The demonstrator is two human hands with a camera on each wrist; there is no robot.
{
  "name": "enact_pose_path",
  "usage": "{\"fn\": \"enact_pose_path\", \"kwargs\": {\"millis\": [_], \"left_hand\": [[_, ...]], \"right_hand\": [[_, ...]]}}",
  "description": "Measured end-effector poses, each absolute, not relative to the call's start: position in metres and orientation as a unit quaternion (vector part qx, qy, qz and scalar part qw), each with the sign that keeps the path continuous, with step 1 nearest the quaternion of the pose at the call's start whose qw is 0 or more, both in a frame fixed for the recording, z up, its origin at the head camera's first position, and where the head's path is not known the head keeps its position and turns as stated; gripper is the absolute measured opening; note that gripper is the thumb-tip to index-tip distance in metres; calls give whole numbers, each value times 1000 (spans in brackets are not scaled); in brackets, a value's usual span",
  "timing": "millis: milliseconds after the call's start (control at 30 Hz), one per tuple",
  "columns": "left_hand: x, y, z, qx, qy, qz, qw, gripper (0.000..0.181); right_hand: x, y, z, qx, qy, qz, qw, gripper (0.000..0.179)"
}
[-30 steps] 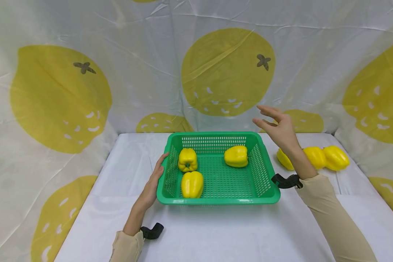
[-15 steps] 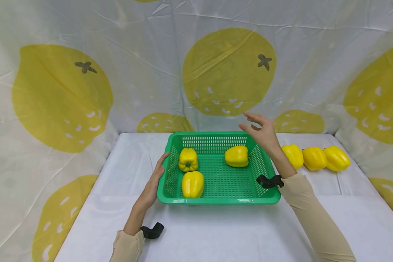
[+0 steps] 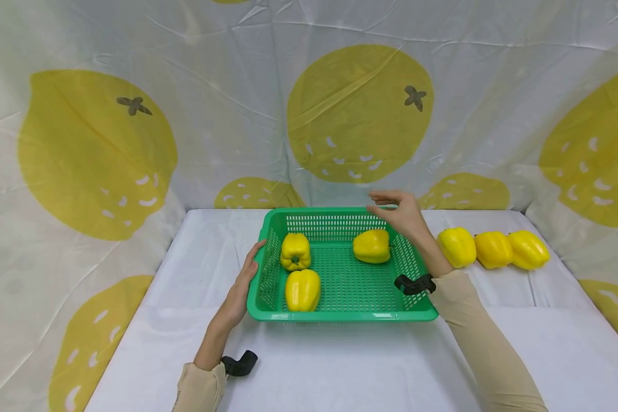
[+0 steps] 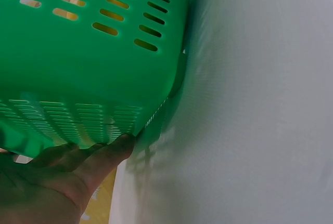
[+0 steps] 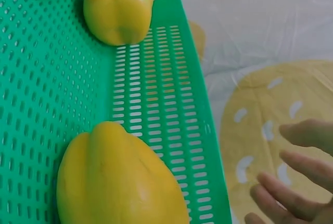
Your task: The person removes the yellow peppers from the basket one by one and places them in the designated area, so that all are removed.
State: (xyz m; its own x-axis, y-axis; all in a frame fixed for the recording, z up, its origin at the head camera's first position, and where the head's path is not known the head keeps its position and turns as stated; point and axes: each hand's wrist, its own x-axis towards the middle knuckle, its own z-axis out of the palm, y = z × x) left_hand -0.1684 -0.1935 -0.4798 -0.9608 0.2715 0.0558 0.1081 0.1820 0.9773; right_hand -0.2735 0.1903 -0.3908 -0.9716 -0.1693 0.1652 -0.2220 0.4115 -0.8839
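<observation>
A green perforated plastic basket (image 3: 340, 316) holds three yellow bell peppers: one at the back left (image 3: 296, 252), another at the front left (image 3: 302, 290), and the third pepper (image 3: 372, 246) at the back right. Against the basket's outer left wall lies my left hand (image 3: 239, 289), its extended fingers (image 4: 106, 159) touching the plastic in the left wrist view. My right hand (image 3: 404, 217) is raised at the back right corner, with nothing in its loosely bent, spread fingers. In the right wrist view, the back-right pepper (image 5: 119, 182) lies inside, across the rim from that hand.
Right of the basket, three more yellow bell peppers sit in a row on the white cloth: a left one (image 3: 458, 247), a middle one (image 3: 493, 249) and a right one (image 3: 528, 249). A lemon-print curtain (image 3: 226, 103) hangs behind the table.
My right hand has moved left and down, from above the loose peppers to the basket's back right corner. My left hand and the peppers have stayed put.
</observation>
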Motion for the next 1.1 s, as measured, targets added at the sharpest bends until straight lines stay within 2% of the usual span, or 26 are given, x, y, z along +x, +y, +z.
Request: {"fn": "enact_pose_path", "kwargs": {"millis": [167, 367, 700, 867, 1100], "left_hand": [[-169, -193, -480, 128, 761, 633, 65, 51], [-168, -193, -479, 127, 760, 634, 65, 52], [-169, -195, -480, 129, 758, 635, 74, 51], [-169, -196, -480, 127, 758, 636, 73, 51], [-170, -195, -481, 127, 756, 639, 73, 51]], "right_hand": [[-274, 192, -391, 114, -860, 496, -35, 46], [-277, 194, -395, 117, -870, 476, -57, 45], [-280, 193, -401, 130, -874, 447, -139, 44], [-280, 191, -405, 131, -883, 421, -160, 41], [-280, 188, -409, 144, -900, 383, -151, 30]]}}
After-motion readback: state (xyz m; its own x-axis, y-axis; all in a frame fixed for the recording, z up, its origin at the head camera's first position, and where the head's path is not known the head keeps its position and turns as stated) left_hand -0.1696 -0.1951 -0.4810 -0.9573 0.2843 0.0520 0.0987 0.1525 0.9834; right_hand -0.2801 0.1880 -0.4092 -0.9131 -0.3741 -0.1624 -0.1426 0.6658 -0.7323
